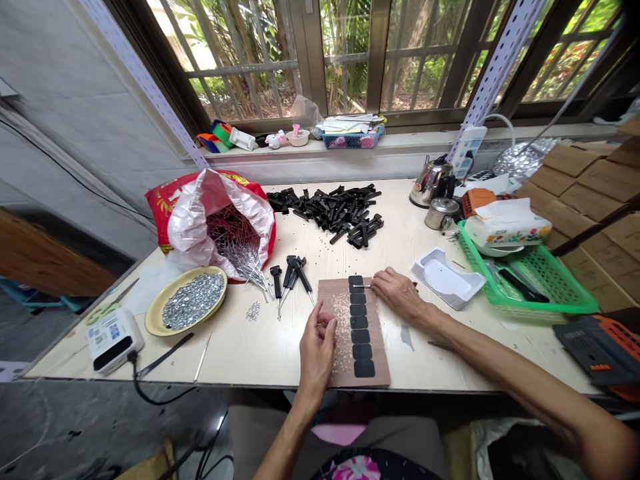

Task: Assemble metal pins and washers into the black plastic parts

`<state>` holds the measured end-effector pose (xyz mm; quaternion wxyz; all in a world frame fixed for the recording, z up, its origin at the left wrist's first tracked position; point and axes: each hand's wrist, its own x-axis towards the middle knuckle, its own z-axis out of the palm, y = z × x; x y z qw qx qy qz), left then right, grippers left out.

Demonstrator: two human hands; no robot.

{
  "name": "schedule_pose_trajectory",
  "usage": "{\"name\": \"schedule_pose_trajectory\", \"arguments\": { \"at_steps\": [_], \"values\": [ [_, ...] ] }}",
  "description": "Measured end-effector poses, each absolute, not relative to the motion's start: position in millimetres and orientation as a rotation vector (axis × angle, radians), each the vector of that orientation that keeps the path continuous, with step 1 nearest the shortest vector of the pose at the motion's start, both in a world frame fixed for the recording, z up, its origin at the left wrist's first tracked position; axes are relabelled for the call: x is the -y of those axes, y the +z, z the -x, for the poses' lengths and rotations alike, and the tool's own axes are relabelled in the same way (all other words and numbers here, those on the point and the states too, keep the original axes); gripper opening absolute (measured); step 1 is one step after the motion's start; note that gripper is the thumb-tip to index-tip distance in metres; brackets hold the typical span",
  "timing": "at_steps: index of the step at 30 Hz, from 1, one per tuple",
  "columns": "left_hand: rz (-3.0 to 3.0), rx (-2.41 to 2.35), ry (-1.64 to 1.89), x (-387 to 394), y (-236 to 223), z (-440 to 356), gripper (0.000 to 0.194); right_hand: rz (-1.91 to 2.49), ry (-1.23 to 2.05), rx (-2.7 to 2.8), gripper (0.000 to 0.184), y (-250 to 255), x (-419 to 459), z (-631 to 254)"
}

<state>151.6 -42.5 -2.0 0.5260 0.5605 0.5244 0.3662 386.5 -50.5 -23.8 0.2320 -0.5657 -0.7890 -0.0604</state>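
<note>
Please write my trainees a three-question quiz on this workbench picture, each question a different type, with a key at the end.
1. True or false: in the picture, the red-and-white bag stands to the left of the main pile of black parts.

2. Multiple choice: which container holds the heap of small silvery pieces?
A) green basket
B) yellow bowl
C) steel kettle

3. Short answer: what does the person's right hand hold over the brown board?

Key: 1. True. 2. B. 3. A thin metal rod.
</note>
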Motion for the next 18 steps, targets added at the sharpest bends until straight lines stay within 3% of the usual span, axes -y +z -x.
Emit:
{"name": "schedule_pose_trajectory", "arguments": {
  "at_steps": [4, 8, 13, 18],
  "values": [
    [-1.463, -1.347, 0.906, 47.0, -17.7, -151.2, 0.057, 1.222, -0.121, 2.346, 0.031, -45.2, 70.6, -380.0],
    [-1.493, -1.394, 0.904, 48.8, -19.7, -152.3, 0.058, 1.374, -0.133, 2.256, 0.027, -32.3, 63.0, -391.0],
    [-1.485, -1.422, 0.893, 47.8, -14.5, -152.8, 0.058, 1.026, 0.037, 2.479, 0.026, -20.1, 58.5, -396.3],
    [-1.457, -1.432, 0.900, 46.6, -15.1, -153.3, 0.058, 1.221, 0.013, 2.365, 0.031, -18.1, 55.7, -397.5]
  ]
}}
